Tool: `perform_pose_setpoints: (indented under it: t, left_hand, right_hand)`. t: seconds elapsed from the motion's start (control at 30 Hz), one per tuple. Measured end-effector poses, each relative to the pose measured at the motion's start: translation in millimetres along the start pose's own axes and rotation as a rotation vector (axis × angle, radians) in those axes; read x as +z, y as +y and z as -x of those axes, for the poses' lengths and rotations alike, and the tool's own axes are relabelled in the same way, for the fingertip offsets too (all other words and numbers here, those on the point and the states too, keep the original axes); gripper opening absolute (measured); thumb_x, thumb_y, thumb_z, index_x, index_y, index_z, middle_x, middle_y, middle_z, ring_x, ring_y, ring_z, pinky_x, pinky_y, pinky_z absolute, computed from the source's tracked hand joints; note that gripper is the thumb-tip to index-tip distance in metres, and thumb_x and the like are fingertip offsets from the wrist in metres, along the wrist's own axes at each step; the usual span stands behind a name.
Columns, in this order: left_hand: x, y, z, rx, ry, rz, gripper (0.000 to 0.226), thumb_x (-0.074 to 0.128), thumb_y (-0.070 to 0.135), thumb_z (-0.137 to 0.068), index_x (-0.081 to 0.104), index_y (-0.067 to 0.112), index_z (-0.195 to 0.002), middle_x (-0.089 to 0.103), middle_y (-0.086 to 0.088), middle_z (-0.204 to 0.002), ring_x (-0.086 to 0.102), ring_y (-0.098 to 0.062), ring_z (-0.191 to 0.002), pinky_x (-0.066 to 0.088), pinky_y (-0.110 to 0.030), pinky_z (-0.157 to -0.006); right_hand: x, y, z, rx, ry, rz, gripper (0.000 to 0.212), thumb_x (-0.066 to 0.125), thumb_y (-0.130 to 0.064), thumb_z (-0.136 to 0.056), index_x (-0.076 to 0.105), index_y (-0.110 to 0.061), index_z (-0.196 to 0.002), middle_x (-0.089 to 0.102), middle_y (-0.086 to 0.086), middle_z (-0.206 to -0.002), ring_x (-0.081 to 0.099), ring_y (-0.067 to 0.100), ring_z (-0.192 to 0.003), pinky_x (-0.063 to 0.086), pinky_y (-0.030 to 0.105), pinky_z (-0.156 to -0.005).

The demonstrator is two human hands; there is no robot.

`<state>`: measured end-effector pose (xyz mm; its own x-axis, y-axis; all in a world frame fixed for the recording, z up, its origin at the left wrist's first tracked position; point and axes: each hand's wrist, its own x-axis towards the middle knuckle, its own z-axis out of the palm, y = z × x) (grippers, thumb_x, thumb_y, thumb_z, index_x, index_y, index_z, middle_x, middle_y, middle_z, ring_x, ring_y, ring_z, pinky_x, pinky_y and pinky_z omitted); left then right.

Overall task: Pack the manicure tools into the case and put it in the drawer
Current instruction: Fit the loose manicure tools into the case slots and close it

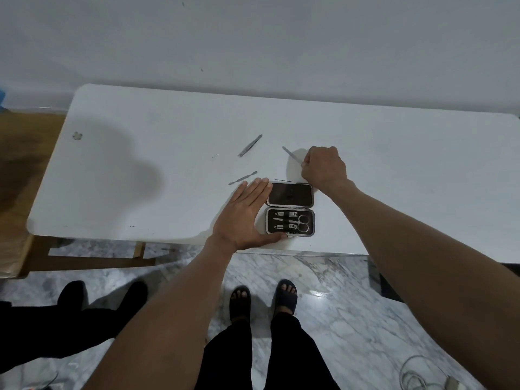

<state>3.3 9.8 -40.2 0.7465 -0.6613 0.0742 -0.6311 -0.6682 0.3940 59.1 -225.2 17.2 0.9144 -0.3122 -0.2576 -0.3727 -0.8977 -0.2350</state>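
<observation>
A small manicure case [290,210] lies open near the front edge of the white table [140,170]. Its near half holds scissors, clippers and a file under black straps. My left hand [244,218] lies flat against the case's left side, fingers spread, thumb along the front rim. My right hand [324,166] is closed on a thin metal tool [291,154], behind the case and just above the table. Tweezers [250,145] and a cuticle pusher [242,178] lie loose on the table. A thin pin [283,180] rests by the lid's far edge.
A wall stands right behind the table. A wooden bench [25,170] sits at the left. Below the table edge are marble floor, my sandalled feet [263,299], another person's dark legs [84,311] at left and a white cable [416,375] at lower right.
</observation>
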Motion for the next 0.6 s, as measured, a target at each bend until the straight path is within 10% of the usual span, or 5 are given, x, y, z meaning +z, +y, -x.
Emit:
perform_pose_setpoints:
  t: [0.6]
  left_hand:
    - [-0.7, 0.5, -0.9, 0.001, -0.004, -0.001, 0.12, 0.045, 0.091, -0.078, 0.03, 0.004, -0.16, 0.027, -0.008, -0.169, 0.017, -0.018, -0.159, 0.018, -0.048, -0.129]
  right_hand:
    - [1.2, -8.4, -1.4, -0.063, 0.17, -0.008, 0.022, 0.059, -0.022, -0.091, 0.07, -0.015, -0.107, 0.067, 0.008, -0.097, 0.05, 0.029, -0.108, 0.05, 0.037, -0.071]
